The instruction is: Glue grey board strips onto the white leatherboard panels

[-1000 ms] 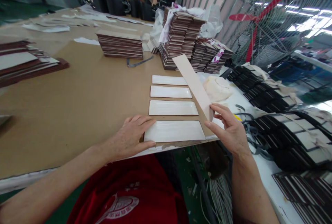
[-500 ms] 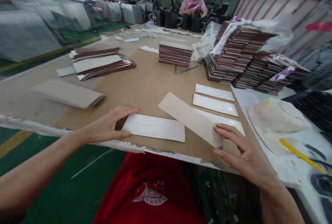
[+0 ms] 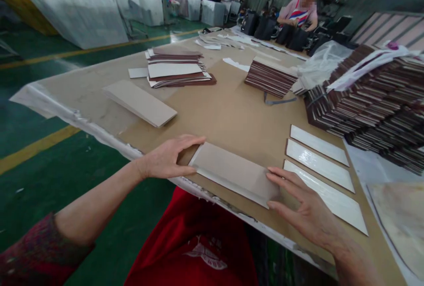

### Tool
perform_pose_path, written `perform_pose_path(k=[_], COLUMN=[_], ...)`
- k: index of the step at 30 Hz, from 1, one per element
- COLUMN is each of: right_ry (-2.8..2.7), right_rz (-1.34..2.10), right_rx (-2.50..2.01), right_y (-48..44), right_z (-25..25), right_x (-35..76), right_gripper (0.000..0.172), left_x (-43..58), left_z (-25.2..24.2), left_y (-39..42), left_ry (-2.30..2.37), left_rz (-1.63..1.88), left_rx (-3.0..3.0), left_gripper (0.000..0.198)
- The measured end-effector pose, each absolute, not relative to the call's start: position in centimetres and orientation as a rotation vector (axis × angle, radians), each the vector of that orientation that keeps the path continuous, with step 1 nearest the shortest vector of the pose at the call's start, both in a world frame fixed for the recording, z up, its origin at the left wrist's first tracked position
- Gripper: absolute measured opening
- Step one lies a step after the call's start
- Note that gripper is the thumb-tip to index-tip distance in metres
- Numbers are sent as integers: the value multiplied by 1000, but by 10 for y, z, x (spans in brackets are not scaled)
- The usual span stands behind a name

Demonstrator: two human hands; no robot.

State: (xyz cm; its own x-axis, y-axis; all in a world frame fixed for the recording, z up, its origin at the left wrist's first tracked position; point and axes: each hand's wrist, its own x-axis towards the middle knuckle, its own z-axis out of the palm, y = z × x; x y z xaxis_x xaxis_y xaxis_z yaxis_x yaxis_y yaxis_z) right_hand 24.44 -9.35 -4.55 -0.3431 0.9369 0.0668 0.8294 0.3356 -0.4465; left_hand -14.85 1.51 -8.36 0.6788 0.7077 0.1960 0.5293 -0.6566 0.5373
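Note:
A beige cardboard strip (image 3: 236, 169) lies lengthwise over a white-faced strip (image 3: 196, 155), whose pale edge shows at the left end and along the front. With thumb and fingers at opposite corners, my left hand (image 3: 172, 155) grips the left end of the white-faced strip. My right hand (image 3: 303, 200) holds the right end of the beige strip the same way, thumb at the near corner. To the right, three separate glossy white strips (image 3: 319, 166) rest on the brown board. A small pile of beige strips (image 3: 142, 102) sits beyond my left hand.
Brown-and-white strips form a loose stack (image 3: 177, 69) at the back left and a neat bundle (image 3: 270, 76) farther right. Tall stacks (image 3: 374, 87) rise at the right beside plastic wrap. A person (image 3: 300, 12) works behind black items across the table (image 3: 228, 100).
My right hand has brought the beige strip left and laid it over the white-faced strip, lining it up. My left hand stays at the left end. The camera view has turned left.

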Motion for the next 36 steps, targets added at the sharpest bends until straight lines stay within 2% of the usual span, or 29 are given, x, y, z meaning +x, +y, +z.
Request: perform_pose_path(k=[5, 13, 36], right_ry=[-2333, -2331, -2392], right_rz=[494, 507, 524], right_rx=[-1574, -1605, -1610], right_y=[-86, -84, -88], right_z=[-47, -51, -60], right_x=[243, 240, 243], right_gripper=[48, 47, 50], left_x=[-149, -148, -149], left_z=[-85, -87, -87], left_y=[17, 19, 18], left_ry=[896, 865, 888], left_rz=[601, 691, 652], left_rx=[2450, 2421, 2457], left_gripper=[77, 65, 65])
